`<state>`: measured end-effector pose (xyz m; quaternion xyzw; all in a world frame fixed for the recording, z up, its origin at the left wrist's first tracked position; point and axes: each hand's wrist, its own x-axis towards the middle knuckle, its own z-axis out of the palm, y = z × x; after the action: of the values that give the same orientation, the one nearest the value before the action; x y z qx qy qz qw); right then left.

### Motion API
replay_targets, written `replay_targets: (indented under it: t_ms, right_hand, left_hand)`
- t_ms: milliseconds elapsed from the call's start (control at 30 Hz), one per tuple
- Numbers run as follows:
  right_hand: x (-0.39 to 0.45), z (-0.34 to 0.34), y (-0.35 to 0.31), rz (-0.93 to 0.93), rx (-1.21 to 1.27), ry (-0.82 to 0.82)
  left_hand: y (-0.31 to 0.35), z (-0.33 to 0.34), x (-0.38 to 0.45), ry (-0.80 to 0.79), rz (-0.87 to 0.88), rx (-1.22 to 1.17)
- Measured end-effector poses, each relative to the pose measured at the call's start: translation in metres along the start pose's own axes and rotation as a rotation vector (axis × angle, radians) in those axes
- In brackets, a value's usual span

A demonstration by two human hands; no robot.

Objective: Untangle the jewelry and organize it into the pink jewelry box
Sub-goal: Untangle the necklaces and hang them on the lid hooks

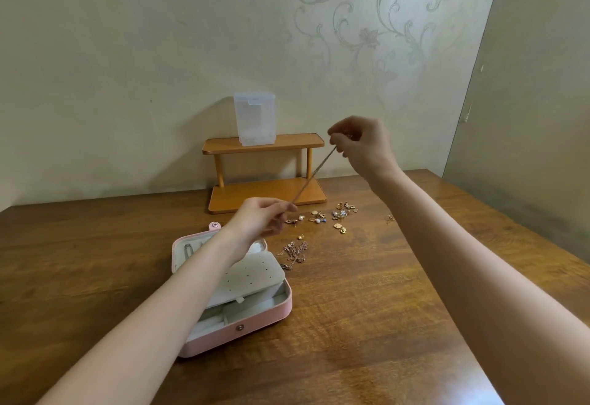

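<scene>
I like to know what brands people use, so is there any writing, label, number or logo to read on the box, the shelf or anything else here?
None: no word, number or logo can be read anywhere.
pink jewelry box: plain, only metal snaps.
clear plastic container: no label visible.
wooden shelf: unmarked.
small jewelry pieces: too small to show any engraving.
wallpaper: only a floral scroll pattern.
</scene>
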<state>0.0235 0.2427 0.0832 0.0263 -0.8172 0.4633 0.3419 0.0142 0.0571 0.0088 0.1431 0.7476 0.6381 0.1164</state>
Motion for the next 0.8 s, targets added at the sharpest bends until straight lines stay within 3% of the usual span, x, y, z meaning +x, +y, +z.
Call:
replay_targets:
  t_ms: [333,500,567,700,800]
  right_hand:
    - [-0.011,-0.002,0.021,0.043,-0.128,0.182]
    - [-0.023,-0.002,0.036,0.118,-0.202,0.113]
    - [-0.031,0.001,0.043,0.163,-0.246,0.020]
    - [-0.052,0.015,0.053,0.271,-0.318,-0.486]
    - [-0.066,0.031,0.059,0.297,-0.322,-0.710]
  left_hand:
    - [0.000,-0.022,-0.006,0.141,-0.113,-0.119]
    - [0.007,-0.035,-0.011,0.236,-0.129,-0.173]
    - [0.013,-0.039,-0.011,0.295,-0.057,-0.131]
    - [0.034,-0.046,-0.009,0.340,0.091,-0.060]
    - [0.045,-0.042,-0.006,0.302,0.216,0.075]
